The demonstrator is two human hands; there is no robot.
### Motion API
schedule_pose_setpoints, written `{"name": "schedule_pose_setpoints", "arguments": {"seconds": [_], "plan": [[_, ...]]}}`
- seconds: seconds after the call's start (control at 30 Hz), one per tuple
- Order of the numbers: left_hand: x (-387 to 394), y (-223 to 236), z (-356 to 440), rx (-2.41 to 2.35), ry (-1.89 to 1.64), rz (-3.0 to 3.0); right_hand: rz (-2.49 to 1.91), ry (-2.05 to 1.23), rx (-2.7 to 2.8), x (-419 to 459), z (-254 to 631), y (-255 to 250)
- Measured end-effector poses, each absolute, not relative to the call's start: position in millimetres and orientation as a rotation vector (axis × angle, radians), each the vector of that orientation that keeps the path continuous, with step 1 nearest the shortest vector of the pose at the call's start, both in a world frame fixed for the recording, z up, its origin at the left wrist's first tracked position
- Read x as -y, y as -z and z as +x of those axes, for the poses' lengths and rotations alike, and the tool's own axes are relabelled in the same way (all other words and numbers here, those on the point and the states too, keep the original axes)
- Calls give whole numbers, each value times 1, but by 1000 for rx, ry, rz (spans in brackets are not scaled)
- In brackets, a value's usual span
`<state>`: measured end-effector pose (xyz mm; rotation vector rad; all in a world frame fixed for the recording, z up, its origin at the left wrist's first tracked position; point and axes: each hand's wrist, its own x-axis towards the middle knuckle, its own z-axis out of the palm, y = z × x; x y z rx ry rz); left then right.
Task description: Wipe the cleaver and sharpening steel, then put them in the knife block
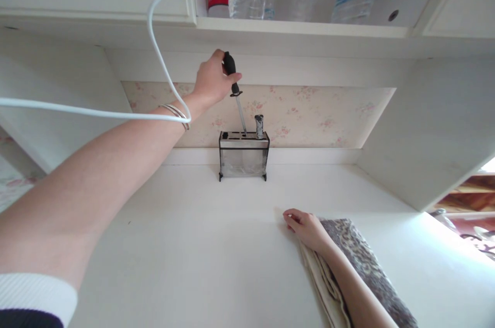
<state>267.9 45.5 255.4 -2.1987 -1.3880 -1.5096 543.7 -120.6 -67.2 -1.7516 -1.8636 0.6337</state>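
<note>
Black-handled slim metal rod (pixel 235 93), clamped in the left hand (pixel 214 78), tilts, tip at the clear black-framed holder (pixel 243 160) near the white desk (pixel 193 245)'s back edge; probably stiff, light, best gripped by its handle. The right hand (pixel 308 229) curls loosely, its hold unclear.

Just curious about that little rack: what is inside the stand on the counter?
A mottled handle sticks up from the stand, at right. The left hand holds a black-handled rod, its tip at the top; whether inside, I can't tell. Anything behind the hazy front can't be made out.
</note>
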Motion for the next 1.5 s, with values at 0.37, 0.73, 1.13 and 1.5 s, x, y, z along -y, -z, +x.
{"name": "schedule_pose_setpoints", "arguments": {"seconds": [0.37, 0.73, 1.13, 1.5], "plan": [[-51, -256, 266, 1519, 1566, -2308, -1773, -643, 1861, 121, 544, 66], [-48, -260, 260, 1454, 1519, -2361, -1772, -634, 1871, 121, 544, 65], [-71, -250, 267, 1315, 1650, -2318, -1761, -644, 1870, 121, 544, 64], [-75, -251, 272, 1230, 1615, -2344, -1755, -671, 1862, 121, 545, 63]]}}
